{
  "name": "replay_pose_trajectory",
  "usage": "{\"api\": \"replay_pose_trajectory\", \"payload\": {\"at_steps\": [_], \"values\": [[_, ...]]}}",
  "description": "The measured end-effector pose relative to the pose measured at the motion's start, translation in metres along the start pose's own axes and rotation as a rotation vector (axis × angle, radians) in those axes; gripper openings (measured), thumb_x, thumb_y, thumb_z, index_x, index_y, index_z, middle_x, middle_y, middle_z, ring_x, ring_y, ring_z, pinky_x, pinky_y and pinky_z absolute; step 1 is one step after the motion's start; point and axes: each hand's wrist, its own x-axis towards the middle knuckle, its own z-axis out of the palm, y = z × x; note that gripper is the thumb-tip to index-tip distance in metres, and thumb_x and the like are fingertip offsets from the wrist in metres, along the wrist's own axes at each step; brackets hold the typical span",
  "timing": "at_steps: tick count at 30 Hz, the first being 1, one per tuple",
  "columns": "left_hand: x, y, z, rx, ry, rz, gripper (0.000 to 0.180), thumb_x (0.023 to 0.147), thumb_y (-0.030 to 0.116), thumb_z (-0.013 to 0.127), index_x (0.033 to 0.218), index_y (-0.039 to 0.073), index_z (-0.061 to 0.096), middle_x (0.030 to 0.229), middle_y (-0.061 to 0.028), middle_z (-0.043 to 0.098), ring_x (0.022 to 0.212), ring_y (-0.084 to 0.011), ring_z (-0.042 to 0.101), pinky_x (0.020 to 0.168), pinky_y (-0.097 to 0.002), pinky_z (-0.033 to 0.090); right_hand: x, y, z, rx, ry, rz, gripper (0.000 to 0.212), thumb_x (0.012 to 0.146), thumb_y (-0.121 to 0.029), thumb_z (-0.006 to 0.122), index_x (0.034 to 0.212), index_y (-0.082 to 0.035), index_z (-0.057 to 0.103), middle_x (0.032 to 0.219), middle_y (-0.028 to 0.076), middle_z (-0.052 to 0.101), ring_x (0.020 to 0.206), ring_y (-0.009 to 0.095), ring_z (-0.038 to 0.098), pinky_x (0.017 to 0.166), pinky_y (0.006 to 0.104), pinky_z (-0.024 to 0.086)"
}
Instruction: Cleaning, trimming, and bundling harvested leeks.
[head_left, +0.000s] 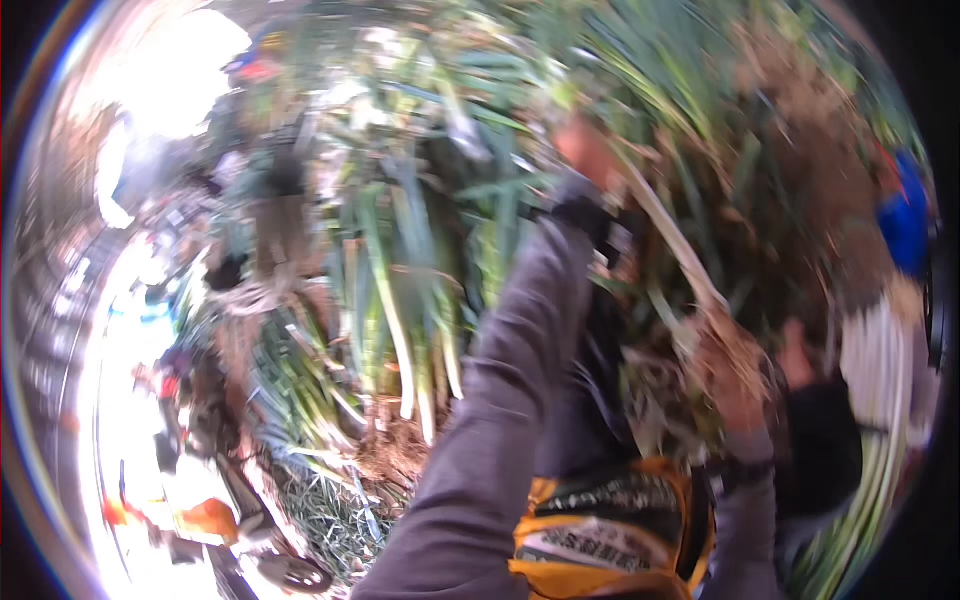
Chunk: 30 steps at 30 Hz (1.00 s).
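Note:
A long green onion with a pale stalk slants between my two hands. My left hand is closed near its leafy upper part, blurred by motion. My right hand is closed around the lower end, where dry, tan, stringy skins or roots hang down. Motion blur hides the exact placing of the fingers. Under and beside my arms lie heaps of green onions with green leaves and whitish stalks.
Another person's hand with a dark sleeve is close beside my right hand. Clean white stalks lie at the far right, near a blue thing. At lower left stands a vehicle with a wheel. Soil clings to the heap's upper right.

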Motion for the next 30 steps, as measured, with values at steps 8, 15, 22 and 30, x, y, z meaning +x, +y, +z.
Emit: {"api": "replay_pose_trajectory", "payload": {"at_steps": [8,15,22,30], "values": [[-0.001,0.010,0.041,-0.458,-0.090,-0.748,0.014,0.103,0.014,0.042,0.101,0.003,0.050,0.087,-0.0064,0.052,0.074,-0.0182,0.050,0.067,-0.0309,0.047,-0.088,-0.029,-0.009,0.455,0.059,-0.049,0.110,0.069,-0.048,0.084,0.149,-0.001,0.024,0.154,0.020,0.028,0.141,0.036,0.034,0.116,0.0487,0.032],[0.021,0.007,0.016,-0.518,0.095,-0.759,0.022,0.105,0.022,0.041,0.099,0.002,0.048,0.084,-0.0071,0.052,0.069,-0.0173,0.049,0.060,-0.0299,0.046,-0.113,-0.126,0.033,-0.285,0.477,0.219,0.022,0.099,-0.013,0.052,0.088,0.003,0.063,0.059,-0.002,0.051,0.050,0.003,0.042,0.047,0.0218,0.032],[0.023,-0.004,0.010,-0.190,-0.047,-0.360,0.029,0.102,0.029,0.048,0.100,0.001,0.053,0.079,-0.0094,0.060,0.063,-0.0190,0.054,0.055,-0.0329,0.046,-0.103,-0.138,-0.003,0.332,0.823,-0.322,0.019,0.097,-0.015,0.055,0.113,-0.005,0.058,0.092,-0.001,0.062,0.036,0.001,0.026,0.033,0.0167,0.028],[0.022,0.027,0.022,-0.376,0.227,-0.580,0.038,0.098,0.028,0.057,0.127,0.005,0.048,0.087,-0.0078,0.059,0.066,-0.0203,0.056,0.058,-0.0346,0.051,-0.099,-0.073,-0.073,-0.057,0.667,-0.111,0.029,0.098,-0.021,0.053,0.122,-0.006,0.057,0.105,0.007,0.063,0.070,0.021,0.056,0.066,0.0405,0.052]]}}
